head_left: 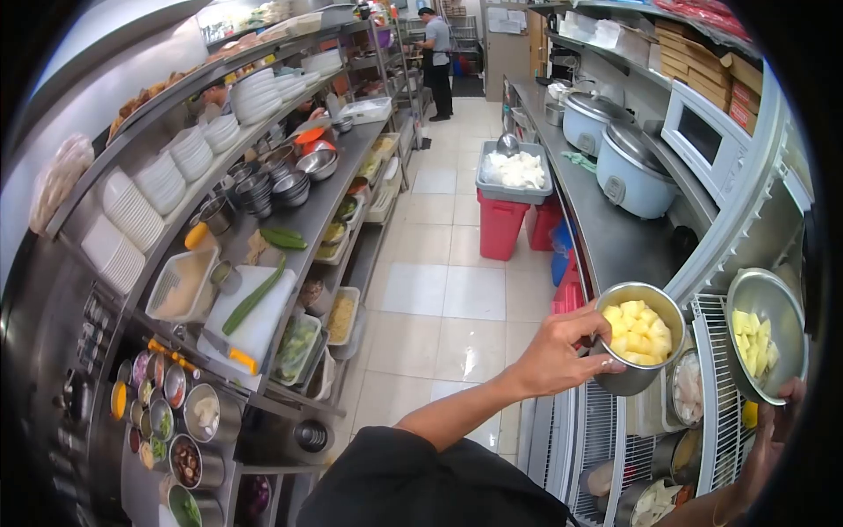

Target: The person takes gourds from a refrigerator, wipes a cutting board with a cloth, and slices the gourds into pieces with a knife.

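Observation:
My left hand (566, 351) grips the rim of a round metal container (625, 379), thumb and fingers closed on its left side. Yellow chunks (639, 332) fill most of it. At the far right, my right hand (786, 404) holds the lower edge of a tilted metal bowl (769, 303), with pale yellow pieces (753, 342) lying inside. The bowl is beside the container, not touching it. Both are above the wire shelves (720, 404) of an open refrigerator.
On the left, a counter holds a white cutting board (250, 307) with a long green vegetable (255, 294) and an orange-handled knife (237, 356). Rice cookers (634, 176) line the right counter. A grey tub (515, 176) sits on red bins in the aisle. A person (436, 61) stands far back.

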Tool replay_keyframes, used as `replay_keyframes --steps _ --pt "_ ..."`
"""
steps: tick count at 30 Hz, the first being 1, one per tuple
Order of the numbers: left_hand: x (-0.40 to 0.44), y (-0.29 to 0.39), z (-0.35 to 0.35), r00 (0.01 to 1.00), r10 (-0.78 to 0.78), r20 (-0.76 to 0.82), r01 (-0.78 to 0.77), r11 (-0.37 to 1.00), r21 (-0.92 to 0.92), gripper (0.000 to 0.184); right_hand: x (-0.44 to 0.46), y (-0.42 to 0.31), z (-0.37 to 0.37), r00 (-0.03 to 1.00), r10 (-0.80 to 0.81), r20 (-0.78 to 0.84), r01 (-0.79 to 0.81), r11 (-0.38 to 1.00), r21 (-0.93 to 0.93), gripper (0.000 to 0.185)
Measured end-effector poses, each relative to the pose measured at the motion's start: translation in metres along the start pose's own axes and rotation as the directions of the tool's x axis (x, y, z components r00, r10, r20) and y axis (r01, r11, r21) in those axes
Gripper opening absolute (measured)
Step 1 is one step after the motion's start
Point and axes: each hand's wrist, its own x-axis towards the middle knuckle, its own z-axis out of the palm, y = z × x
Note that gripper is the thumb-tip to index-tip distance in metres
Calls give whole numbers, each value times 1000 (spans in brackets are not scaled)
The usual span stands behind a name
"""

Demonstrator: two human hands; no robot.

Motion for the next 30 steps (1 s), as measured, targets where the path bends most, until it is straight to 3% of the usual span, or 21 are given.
replay_keyframes --steps 1,2,3,5,8,10,12,16,21,23,26,28,30 --pt "-1 -3 -5 999 33 -20 -32 999 14 30 8 -6 -1 989 -53 141 57 998 -21 30" --pt "-3 -5 -10 997 66 -35 -65 998 28 30 7 -12 7 993 -6 117 -7 994 108 30" --pt "-5 -6 -15 999 -26 -19 26 999 39 31 3 -30 23 994 46 98 -68 969 236 29" --pt "-9 -14 -21 999 18 -51 -11 990 143 31 7 -24 31 992 80 98 -108 940 324 32" --pt "-12 -18 -26 995 89 46 -98 964 247 32 -1 -23 30 999 -45 16 40 966 255 32" --pt "-10 -22 -22 983 160 88 -176 956 234 30 -9 -49 36 997 69 -38 -52 942 331 27" --pt "-8 -33 -19 976 178 124 -200 959 202 30 -13 -60 37 993 75 -87 -31 906 422 28" --pt "-4 -43 8 970 143 194 -168 979 118 31 -39 -60 26 944 189 -271 -71 917 393 27" --pt "23 -49 82 925 201 323 -172 978 -119 29 -60 -45 -4 853 265 -450 -145 948 283 29" --pt "37 -42 122 923 195 332 -165 979 -118 27 -60 -31 -15 810 269 -521 -169 958 232 28" --pt "56 -49 187 898 170 405 -71 966 -249 27 -58 -12 -18 774 267 -574 -201 963 177 27" --pt "66 -52 228 865 301 401 -213 945 -250 25 -54 5 -21 768 257 -587 -200 966 162 27" --pt "70 -56 266 863 336 378 -233 928 -292 24 -54 19 -19 769 258 -585 -191 966 175 26"
